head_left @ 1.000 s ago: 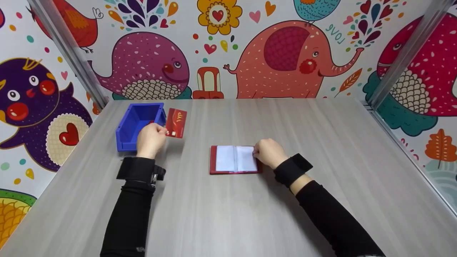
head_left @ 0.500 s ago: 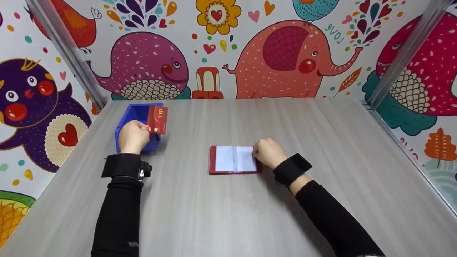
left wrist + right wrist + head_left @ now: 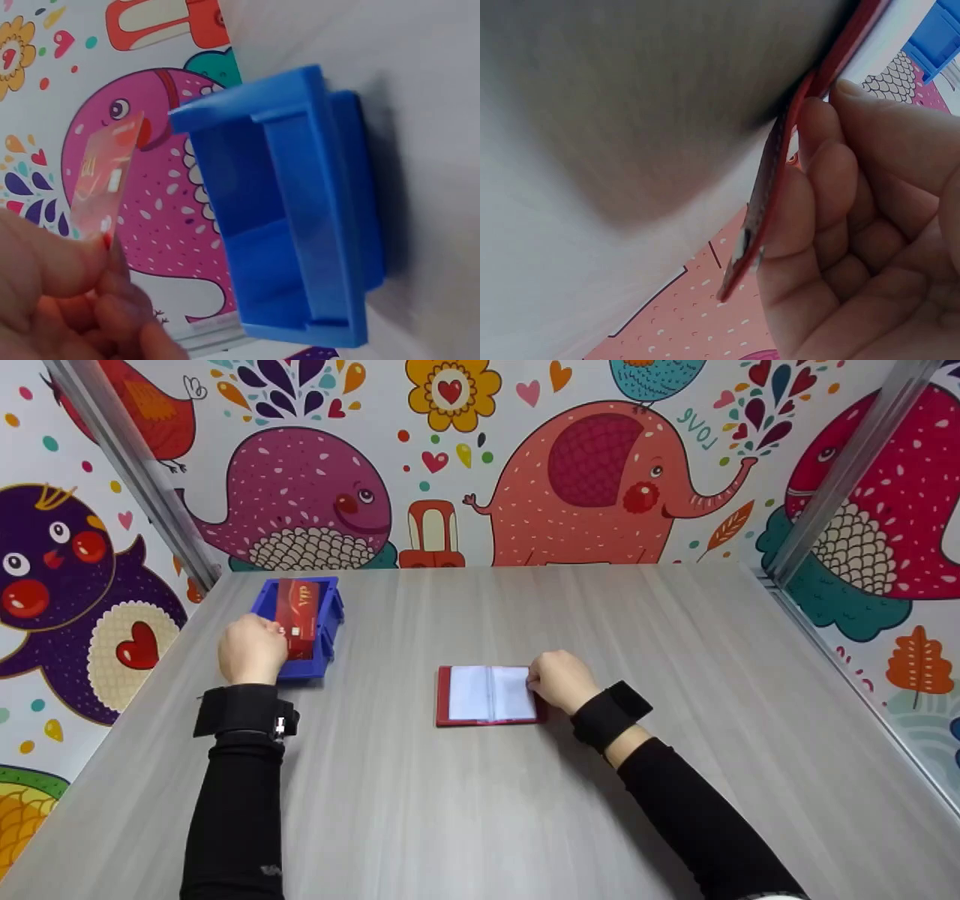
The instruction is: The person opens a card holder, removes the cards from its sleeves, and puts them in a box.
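My left hand (image 3: pixel 253 651) pinches a red VIP card (image 3: pixel 298 619) by its lower left edge. From the head view the card overlaps the blue bin (image 3: pixel 331 631). The left wrist view shows the card (image 3: pixel 105 176) tilted, apart from the bin (image 3: pixel 319 202), held between thumb and fingers. A red card holder (image 3: pixel 444 697) lies spread on the table, its clear sleeves (image 3: pixel 470 694) facing up. At its right edge, my right hand (image 3: pixel 562 679) pinches the holder between thumb and curled fingers. A red strap (image 3: pixel 765 199) with a metal snap extends past those fingers in the right wrist view.
The grey wood-grain table (image 3: pixel 420 795) reaches back to a wall (image 3: pixel 450 457) printed with cartoon animals. Metal posts (image 3: pixel 135 472) stand at the corners. Each wrist wears a black band (image 3: pixel 611 716).
My left hand has moved left with the VIP card, from right of the blue bin to over it in the head view. The right hand stays at the card holder.
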`<action>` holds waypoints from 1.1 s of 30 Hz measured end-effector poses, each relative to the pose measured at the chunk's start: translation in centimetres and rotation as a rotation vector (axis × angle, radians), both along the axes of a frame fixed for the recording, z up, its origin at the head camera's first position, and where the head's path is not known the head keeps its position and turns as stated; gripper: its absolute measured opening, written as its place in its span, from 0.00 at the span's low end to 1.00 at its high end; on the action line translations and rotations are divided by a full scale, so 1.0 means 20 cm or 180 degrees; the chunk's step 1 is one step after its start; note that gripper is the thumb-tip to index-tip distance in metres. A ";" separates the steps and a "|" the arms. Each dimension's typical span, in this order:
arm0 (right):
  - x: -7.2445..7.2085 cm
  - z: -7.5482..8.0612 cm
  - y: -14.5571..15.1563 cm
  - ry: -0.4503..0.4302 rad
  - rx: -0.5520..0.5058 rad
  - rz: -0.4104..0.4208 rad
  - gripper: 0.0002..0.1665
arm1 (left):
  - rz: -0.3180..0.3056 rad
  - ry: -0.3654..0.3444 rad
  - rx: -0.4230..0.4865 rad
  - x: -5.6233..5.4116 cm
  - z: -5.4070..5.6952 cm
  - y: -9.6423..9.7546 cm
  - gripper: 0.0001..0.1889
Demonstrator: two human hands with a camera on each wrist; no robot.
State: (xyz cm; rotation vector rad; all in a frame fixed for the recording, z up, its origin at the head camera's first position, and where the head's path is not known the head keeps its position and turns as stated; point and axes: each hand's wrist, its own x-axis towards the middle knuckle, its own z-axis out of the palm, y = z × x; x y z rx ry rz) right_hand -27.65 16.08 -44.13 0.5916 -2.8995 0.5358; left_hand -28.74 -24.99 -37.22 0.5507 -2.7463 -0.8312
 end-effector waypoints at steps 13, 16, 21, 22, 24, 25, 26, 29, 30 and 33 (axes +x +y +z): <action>0.00 0.01 0.00 -0.0003 0.0071 -0.0043 0.04 | 0.0263 -0.0163 -0.0250 -0.03 -0.07 -0.01 0.18; 0.00 0.01 0.00 -0.0022 0.0073 -0.0054 0.04 | 0.0281 -0.0205 -0.0251 -0.04 -0.08 -0.01 0.17; 0.00 0.01 0.00 -0.0024 0.0067 -0.0047 0.03 | 0.0316 -0.0269 -0.0250 -0.06 -0.10 0.00 0.18; 0.00 0.01 0.00 -0.0023 0.0064 -0.0042 0.03 | 0.0322 -0.0273 -0.0251 -0.06 -0.10 0.00 0.18; 0.00 0.01 0.00 -0.0017 0.0062 -0.0034 0.03 | 0.0328 -0.0271 -0.0254 -0.06 -0.10 0.00 0.18; 0.00 0.01 0.00 -0.0012 0.0058 -0.0032 0.03 | 0.0334 -0.0262 -0.0254 -0.06 -0.10 0.00 0.18; 0.00 0.01 0.00 -0.0005 0.0053 -0.0026 0.03 | 0.0336 -0.0250 -0.0259 -0.06 -0.10 0.00 0.18; 0.00 0.00 0.00 0.0056 0.0042 0.0005 0.03 | 0.0347 -0.0200 -0.0284 -0.07 -0.09 0.00 0.17; 0.00 0.00 0.00 0.0078 0.0035 0.0017 0.03 | 0.0348 -0.0185 -0.0293 -0.07 -0.09 0.00 0.17; 0.00 0.00 0.00 0.0122 0.0026 0.0047 0.03 | 0.0353 -0.0170 -0.0340 -0.07 -0.09 0.01 0.17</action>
